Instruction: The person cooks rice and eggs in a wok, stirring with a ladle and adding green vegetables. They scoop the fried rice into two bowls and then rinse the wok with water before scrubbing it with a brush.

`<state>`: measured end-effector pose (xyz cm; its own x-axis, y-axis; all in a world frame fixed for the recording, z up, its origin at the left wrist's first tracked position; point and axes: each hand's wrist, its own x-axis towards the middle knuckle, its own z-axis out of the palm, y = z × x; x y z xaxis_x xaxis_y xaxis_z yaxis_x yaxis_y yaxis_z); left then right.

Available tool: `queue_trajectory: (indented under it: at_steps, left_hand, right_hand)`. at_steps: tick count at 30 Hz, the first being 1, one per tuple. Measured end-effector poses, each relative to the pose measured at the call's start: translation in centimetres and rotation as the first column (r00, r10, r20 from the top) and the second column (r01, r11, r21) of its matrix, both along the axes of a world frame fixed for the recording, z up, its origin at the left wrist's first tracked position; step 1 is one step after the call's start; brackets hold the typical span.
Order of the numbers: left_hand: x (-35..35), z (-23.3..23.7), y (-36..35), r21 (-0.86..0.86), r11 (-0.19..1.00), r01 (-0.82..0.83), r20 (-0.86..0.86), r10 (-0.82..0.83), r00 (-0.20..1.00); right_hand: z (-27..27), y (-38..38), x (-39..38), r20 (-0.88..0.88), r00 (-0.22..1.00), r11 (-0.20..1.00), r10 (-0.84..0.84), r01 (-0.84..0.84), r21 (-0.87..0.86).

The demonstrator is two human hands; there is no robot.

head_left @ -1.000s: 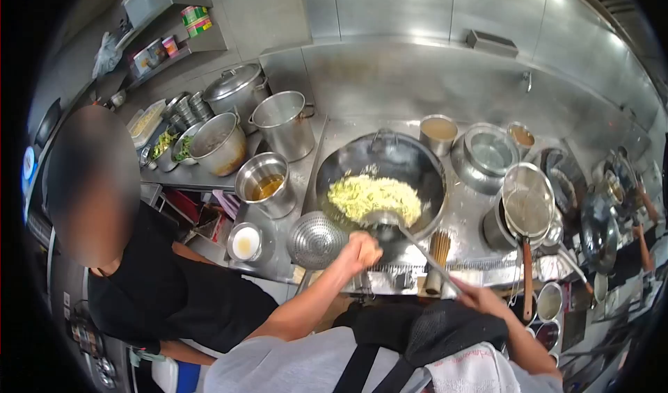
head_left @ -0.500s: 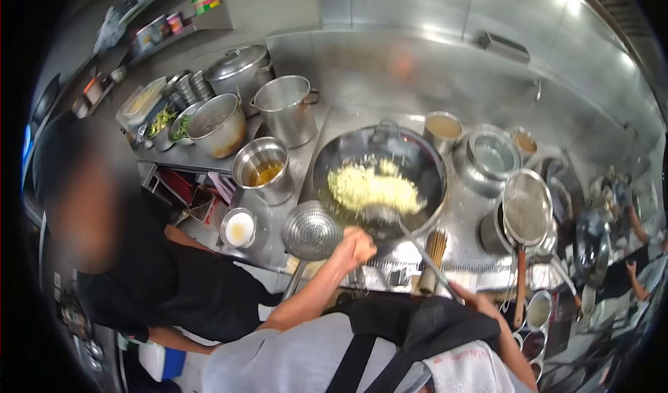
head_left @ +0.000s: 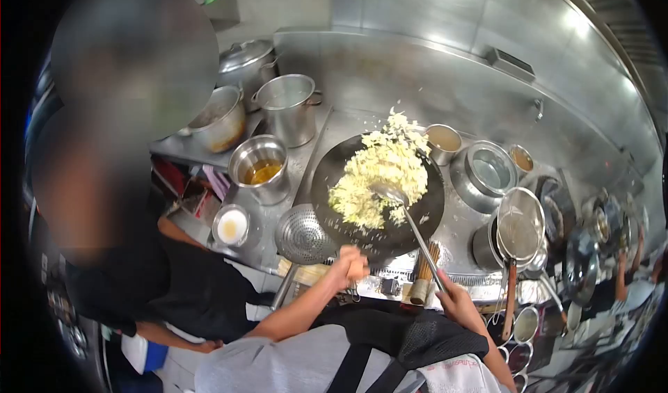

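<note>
A large dark wok (head_left: 417, 236) is tilted on the steel stove, with pale yellow chopped food (head_left: 386, 167) flying up and spread over its far part. My left hand (head_left: 351, 264) is closed at the wok's near edge; what it grips is hidden, with part of a cloth-like or handle-like thing too small to name. In my right hand (head_left: 452, 297) is the long handle of a metal ladle (head_left: 391, 194), whose bowl is at the food in the wok.
Left of the wok are a perforated skimmer (head_left: 304, 234), a pot of yellow liquid (head_left: 261, 172) and tall pots. A bamboo brush (head_left: 420, 289), more pots and a strainer (head_left: 520, 229) are to the right. A person in black (head_left: 188, 282) stands at the left.
The wok has tipped and the food has risen and spread toward its far edge. The ladle and my right hand have shifted. The person at the left appears closer.
</note>
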<state>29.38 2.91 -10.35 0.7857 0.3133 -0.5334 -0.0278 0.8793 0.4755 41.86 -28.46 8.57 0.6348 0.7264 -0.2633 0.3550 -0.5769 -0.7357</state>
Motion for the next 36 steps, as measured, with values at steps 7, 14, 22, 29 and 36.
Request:
queue_trajectory:
  at_steps: [7, 14, 22, 29, 36]
  left_hand:
    - [10.0, -3.0, 5.1, -0.028, 0.988, 0.151, 0.193, -0.143, 0.971]
    - [9.1, -1.4, 4.8, 0.053, 0.987, 0.154, 0.101, -0.159, 0.982]
    - [9.4, -1.9, 4.6, -0.006, 0.997, 0.078, 0.155, -0.076, 0.985]
    - [9.4, -1.5, 4.8, 0.002, 0.992, 0.13, 0.095, -0.129, 0.987]
    - [1.0, 8.5, -2.5, -0.105, 0.993, -0.049, 0.146, 0.064, 0.987]
  right_hand:
    - [-9.5, 2.6, 3.6, 0.28, 0.947, 0.975, 0.154, -0.192, 0.112]
    - [-7.8, 10.7, 5.8, 0.174, 0.985, 0.979, 0.013, -0.048, 0.198]
    - [-11.3, 14.7, 8.6, 0.413, 0.889, 0.972, 0.197, -0.232, 0.036]
    - [-8.3, 2.6, 6.9, 0.393, 0.893, 0.962, 0.218, -0.128, -0.243]
    - [-2.7, -5.4, 0.2, -0.38, 0.909, 0.956, 0.17, -0.058, 0.288]
